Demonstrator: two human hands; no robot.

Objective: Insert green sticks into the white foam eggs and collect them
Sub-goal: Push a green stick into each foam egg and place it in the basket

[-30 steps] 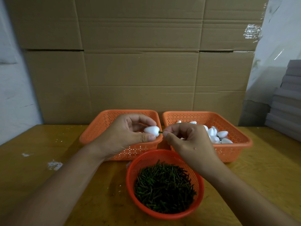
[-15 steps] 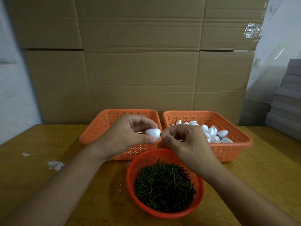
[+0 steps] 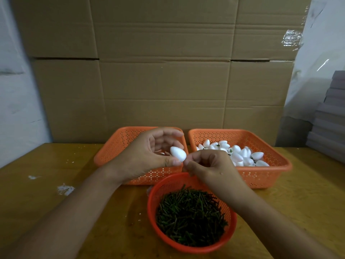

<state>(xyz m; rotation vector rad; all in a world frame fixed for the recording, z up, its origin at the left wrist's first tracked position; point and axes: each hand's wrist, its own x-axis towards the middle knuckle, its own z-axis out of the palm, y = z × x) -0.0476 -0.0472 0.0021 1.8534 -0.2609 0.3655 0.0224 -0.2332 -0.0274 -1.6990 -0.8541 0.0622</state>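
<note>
My left hand (image 3: 147,156) holds a white foam egg (image 3: 178,155) between thumb and fingers above the left orange basket (image 3: 112,152); the forefinger is lifted off it. My right hand (image 3: 214,169) pinches at the egg's lower right tip, where the green stick was; the stick itself is hidden by the fingertips. A round orange basket (image 3: 151,208) full of green sticks (image 3: 190,215) sits nearest me. The right orange basket (image 3: 280,166) holds several white foam eggs (image 3: 237,155), some with dark stick ends showing.
All baskets stand on a wooden table (image 3: 56,212) with white foam crumbs (image 3: 65,189) on its left. Stacked cardboard boxes (image 3: 164,81) form a wall right behind the baskets. Grey flat stacks (image 3: 332,118) stand at the right edge.
The short green stick seen between the egg and my right fingertips is no longer visible; my right fingers have closed up against the egg's tip. The egg tilted, and my left forefinger lifted.
</note>
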